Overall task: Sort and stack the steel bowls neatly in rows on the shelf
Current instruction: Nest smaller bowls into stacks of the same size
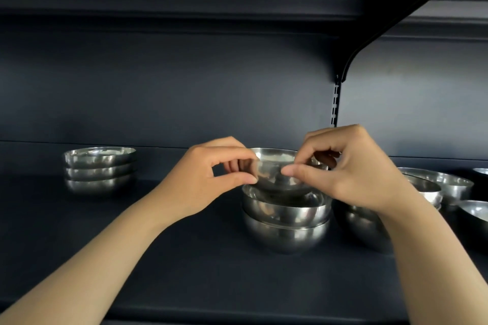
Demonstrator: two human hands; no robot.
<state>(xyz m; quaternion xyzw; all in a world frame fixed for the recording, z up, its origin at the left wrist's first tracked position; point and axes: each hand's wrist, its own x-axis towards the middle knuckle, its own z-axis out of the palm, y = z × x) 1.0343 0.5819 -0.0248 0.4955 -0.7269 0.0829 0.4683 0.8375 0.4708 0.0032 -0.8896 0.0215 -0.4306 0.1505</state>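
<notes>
A small steel bowl (277,169) hangs just above a stack of two larger steel bowls (286,221) in the middle of the dark shelf (184,258). My left hand (208,179) pinches its left rim between thumb and fingers. My right hand (351,169) pinches its right rim the same way. At the back left stands a neat stack of three shallow steel bowls (99,170).
Several more steel bowls (446,187) crowd the shelf at the right, one (361,227) partly hidden behind my right forearm. A shelf bracket (351,66) and a slotted upright (335,103) rise behind my hands. Another shelf board runs overhead.
</notes>
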